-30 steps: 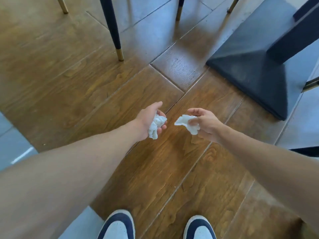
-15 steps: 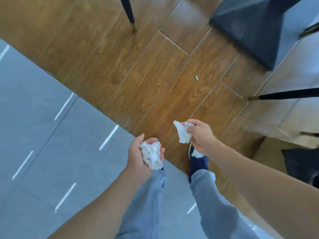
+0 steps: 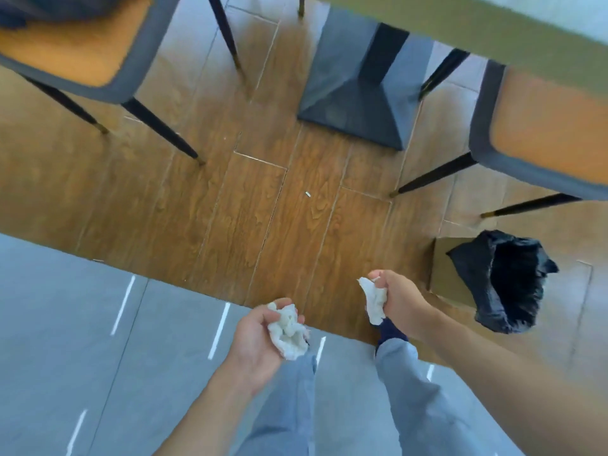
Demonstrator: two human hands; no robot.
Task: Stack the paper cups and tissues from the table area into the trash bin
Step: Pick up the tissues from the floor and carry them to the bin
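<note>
Head view: the left hand [image 3: 260, 343] holds a crumpled tissue [image 3: 288, 334] in a closed grip; the right hand [image 3: 399, 299] clamps a second tissue [image 3: 373, 301]. The bin [image 3: 506, 284], black-lined and open, stands near the right hand; its interior is dark. The counter [image 3: 493, 24] edge is cut off. Open floor [image 3: 263, 218] lies ahead.

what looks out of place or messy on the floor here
One small white scrap lies alone on the wood floor between the chairs, likely missed litter. The trash bin stands upright, its black liner bunched unevenly at the rim. Nothing looks spilled or damaged.
</note>
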